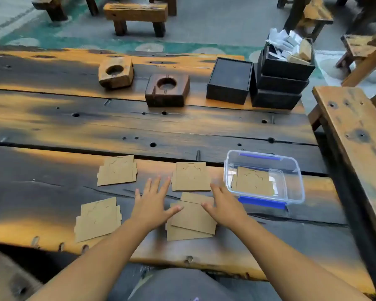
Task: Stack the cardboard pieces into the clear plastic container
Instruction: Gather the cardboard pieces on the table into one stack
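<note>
Cardboard, one piece (253, 181) already flat in the container (264, 177); four lots loose on the table (182, 127). Step, by judgement: fetching the near pile (192, 218). Left hand (152, 205) and right hand (225, 208) flank it, fingers spread, thumbs touching, nothing held. Next move calls for pinching its edges, lifting rightward.

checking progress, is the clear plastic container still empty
No, one flat brown cardboard piece already lies on the floor of the clear plastic container with blue clips.

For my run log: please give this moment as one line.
hands: left, right open over near pile | container: cardboard inside | four piles outside
</note>
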Demonstrator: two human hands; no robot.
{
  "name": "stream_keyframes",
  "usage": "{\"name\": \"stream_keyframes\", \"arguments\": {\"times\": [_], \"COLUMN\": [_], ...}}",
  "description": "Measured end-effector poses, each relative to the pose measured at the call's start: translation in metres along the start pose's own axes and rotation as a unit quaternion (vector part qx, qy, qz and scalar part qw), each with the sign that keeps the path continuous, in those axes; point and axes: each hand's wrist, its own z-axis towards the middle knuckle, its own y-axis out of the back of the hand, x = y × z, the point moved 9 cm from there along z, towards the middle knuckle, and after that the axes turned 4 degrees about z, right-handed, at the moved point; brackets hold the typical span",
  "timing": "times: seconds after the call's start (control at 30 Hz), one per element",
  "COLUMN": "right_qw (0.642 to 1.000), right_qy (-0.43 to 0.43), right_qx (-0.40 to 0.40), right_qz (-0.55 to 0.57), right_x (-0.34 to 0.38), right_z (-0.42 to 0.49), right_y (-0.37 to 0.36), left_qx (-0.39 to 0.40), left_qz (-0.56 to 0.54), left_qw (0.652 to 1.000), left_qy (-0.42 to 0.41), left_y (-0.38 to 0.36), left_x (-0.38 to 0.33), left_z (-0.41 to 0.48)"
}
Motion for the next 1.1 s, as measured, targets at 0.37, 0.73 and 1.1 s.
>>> {"name": "stream_keyframes", "arguments": {"times": [0.37,0.73,1.1], "right_qw": [0.988,0.987,0.993], "right_qy": [-0.138,-0.16,-0.114], "right_qx": [0.063,0.008,0.017], "right_qz": [0.042,-0.019,0.004], "right_x": [-0.05,-0.045,-0.025], "right_z": [-0.002,0.013,0.005], "right_y": [-0.061,-0.071,-0.091], "left_qx": [0.118,0.108,0.127], "left_qz": [-0.11,-0.209,-0.326], "left_qw": [0.986,0.963,0.91], "left_qy": [0.049,0.132,0.223], "left_y": [-0.07,-0.094,-0.113], "left_x": [-0.003,0.01,0.017], "left_z": [-0.006,0.004,-0.001]}}
